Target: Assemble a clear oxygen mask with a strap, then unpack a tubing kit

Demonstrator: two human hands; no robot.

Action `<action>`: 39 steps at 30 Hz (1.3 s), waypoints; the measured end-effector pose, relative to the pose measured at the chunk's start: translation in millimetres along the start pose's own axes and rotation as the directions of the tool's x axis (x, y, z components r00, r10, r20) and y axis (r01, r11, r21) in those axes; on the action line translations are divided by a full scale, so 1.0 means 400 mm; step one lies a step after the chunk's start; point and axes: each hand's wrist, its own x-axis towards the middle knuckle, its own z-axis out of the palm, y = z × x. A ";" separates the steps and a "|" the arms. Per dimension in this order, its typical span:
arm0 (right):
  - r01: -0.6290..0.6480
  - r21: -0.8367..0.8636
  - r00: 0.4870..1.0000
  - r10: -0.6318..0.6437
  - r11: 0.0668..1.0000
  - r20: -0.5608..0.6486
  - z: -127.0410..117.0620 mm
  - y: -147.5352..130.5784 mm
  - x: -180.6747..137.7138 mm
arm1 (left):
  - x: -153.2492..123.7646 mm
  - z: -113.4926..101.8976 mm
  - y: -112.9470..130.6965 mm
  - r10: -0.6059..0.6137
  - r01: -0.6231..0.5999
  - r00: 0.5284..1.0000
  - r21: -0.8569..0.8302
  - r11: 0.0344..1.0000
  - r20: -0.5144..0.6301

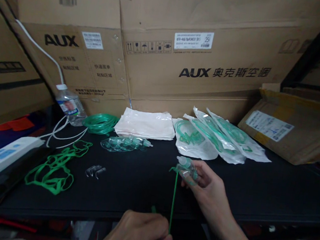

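Observation:
In my right hand (206,185) is a clear, green-tinted oxygen mask (188,171), gripped by its side with the pale connector pointing up and left. A green elastic strap (173,202) is attached at the mask's edge and runs taut down toward me. My left hand (141,233), at the bottom of the view, pinches the strap's lower part. More green straps (55,173) lie in a loose tangle on the left of the black table (129,186). Several small clear bent pieces (95,171) rest beside them. A nested row of masks (127,143) lies further back.
Behind stand coiled green tubing (101,123), a stack of white pouches (145,124) and several filled pouches (218,136). A plastic bottle (70,106) with a white cable and a power strip (2,161) are on the left. Cardboard boxes (159,73) wall the back; a smaller box (295,125) sits right.

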 end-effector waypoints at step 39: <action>0.037 -0.044 0.999 -0.038 0.998 -0.028 -0.006 0.027 0.004 | 0.060 0.026 0.009 -0.154 0.149 0.988 -0.223 0.963 -0.005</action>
